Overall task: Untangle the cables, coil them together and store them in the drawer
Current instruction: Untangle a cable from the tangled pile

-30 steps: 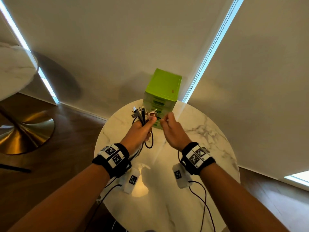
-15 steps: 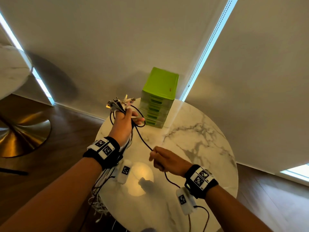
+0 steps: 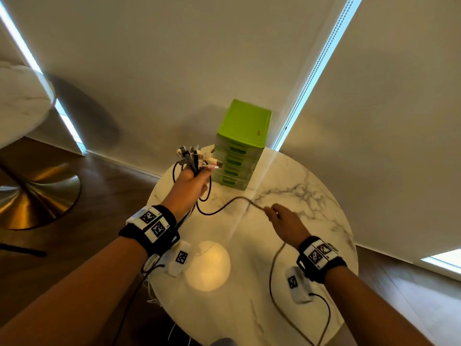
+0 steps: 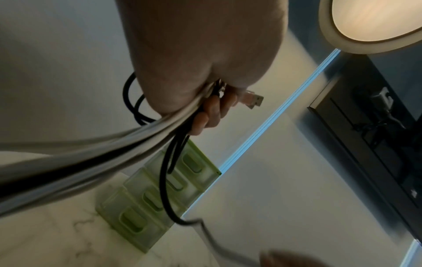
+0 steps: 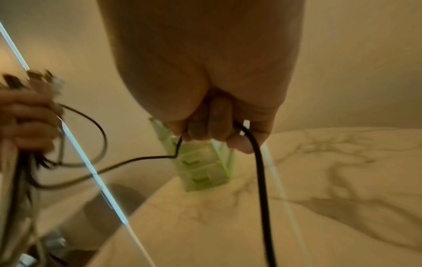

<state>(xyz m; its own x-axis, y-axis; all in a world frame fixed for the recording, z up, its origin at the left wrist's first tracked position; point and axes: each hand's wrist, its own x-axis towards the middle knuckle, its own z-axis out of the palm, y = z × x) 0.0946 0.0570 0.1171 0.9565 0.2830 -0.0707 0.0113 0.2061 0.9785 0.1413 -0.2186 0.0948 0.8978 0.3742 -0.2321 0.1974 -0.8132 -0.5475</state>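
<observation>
Left hand [image 3: 190, 186] clamped round cable bundle [image 3: 192, 156], plugs up, for tidy coiling; right hand [image 3: 284, 221] pinching 1 black cable [image 3: 224, 206] over desk [image 3: 311, 196].

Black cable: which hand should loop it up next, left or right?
Probably the right hand. It already pinches the black cable alone, apart from the others. The left hand is full, holding the cable bundle upright beside the green drawer unit.

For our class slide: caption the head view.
Left hand grips bundled cables; right hand pulls one black cable sideways.
</observation>
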